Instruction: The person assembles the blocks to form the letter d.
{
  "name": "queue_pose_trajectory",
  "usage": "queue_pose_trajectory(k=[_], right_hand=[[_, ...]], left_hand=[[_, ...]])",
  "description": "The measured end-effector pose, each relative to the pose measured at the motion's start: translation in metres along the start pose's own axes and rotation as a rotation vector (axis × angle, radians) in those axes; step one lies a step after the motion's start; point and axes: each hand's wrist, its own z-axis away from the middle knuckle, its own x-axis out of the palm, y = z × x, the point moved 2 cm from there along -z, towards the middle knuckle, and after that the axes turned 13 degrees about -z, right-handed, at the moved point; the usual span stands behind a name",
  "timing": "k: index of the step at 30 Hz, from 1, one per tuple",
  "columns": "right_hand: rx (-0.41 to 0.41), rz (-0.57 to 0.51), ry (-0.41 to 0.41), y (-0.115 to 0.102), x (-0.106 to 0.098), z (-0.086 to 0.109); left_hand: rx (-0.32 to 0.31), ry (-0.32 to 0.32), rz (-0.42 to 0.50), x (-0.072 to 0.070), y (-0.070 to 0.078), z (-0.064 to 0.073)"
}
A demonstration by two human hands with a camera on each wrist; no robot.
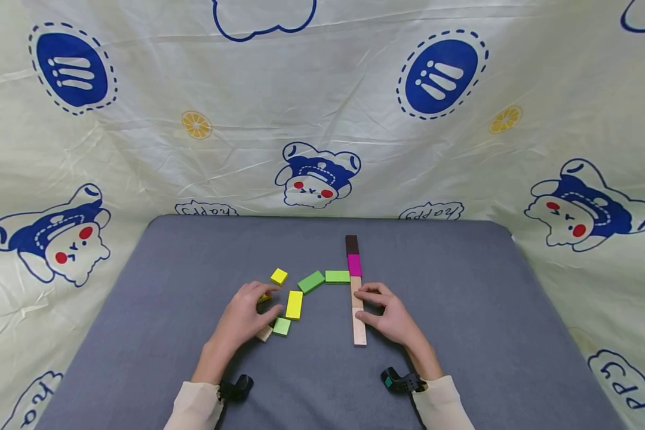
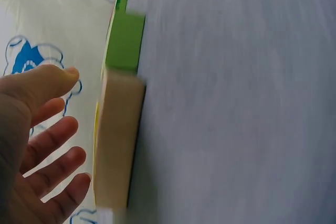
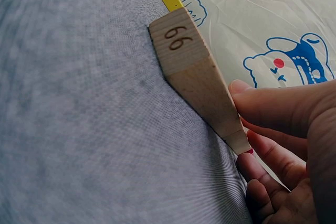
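Note:
My left hand (image 1: 243, 312) hovers over the left end of a curved row of blocks, fingers loosely spread. Beneath and beside it are a partly hidden yellow block (image 1: 264, 298), a plain wooden block (image 1: 264, 333), a light green block (image 1: 282, 326) and a larger yellow block (image 1: 294, 306). My right hand (image 1: 391, 315) has its thumb and fingertips against the right side of a straight column. That column has plain wooden blocks (image 1: 359, 332) nearest me, then a magenta block (image 1: 354, 265) and a dark brown block (image 1: 352, 244). In the right wrist view, the near wooden block (image 3: 181, 38) bears engraved digits.
Two green blocks, one slanted (image 1: 312, 282) and one level (image 1: 337, 277), link the curve to the column. A small yellow block (image 1: 279, 276) lies apart behind the left hand. The grey table (image 1: 441, 257) meets a printed curtain (image 1: 355, 119) behind.

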Motion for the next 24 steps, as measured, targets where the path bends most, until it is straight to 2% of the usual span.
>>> queue_pose_trajectory(k=[7, 13, 24], right_hand=[[0.001, 0.017, -0.002, 0.004, -0.001, -0.001], [0.021, 0.005, -0.009, 0.002, -0.001, 0.000], [0.022, 0.010, -0.008, 0.002, -0.001, 0.000]], left_hand=[[-0.015, 0.018, -0.034, -0.008, -0.023, -0.002], [-0.024, -0.036, -0.041, -0.009, -0.037, -0.007], [-0.025, -0.096, -0.038, -0.005, -0.044, -0.013]])
